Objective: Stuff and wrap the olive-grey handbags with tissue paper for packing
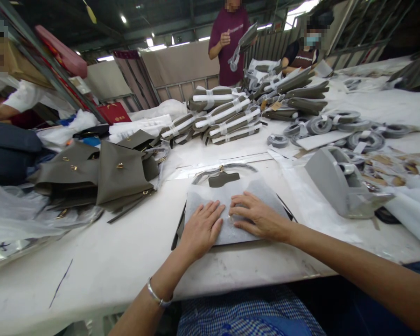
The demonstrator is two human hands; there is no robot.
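A handbag lies flat on the white table, with a pale translucent sheet point(231, 233) over its front. Its dark flap tab point(224, 179) and wrapped handle point(247, 167) show beyond the sheet's far edge. My left hand point(203, 228) rests flat on the left half of the sheet, fingers stretched out. On the right half, my right hand point(261, 217) touches the sheet with bent, slightly parted fingers. Nothing shows in either palm, though their undersides are hidden.
Olive bags point(122, 175) stand at the left beside plastic wrap. Wrapped bundles point(227, 116) and coiled straps point(318, 125) lie farther back. A grey tape dispenser point(336, 182) is at the right. Other people point(231, 46) are beyond the table and at far left.
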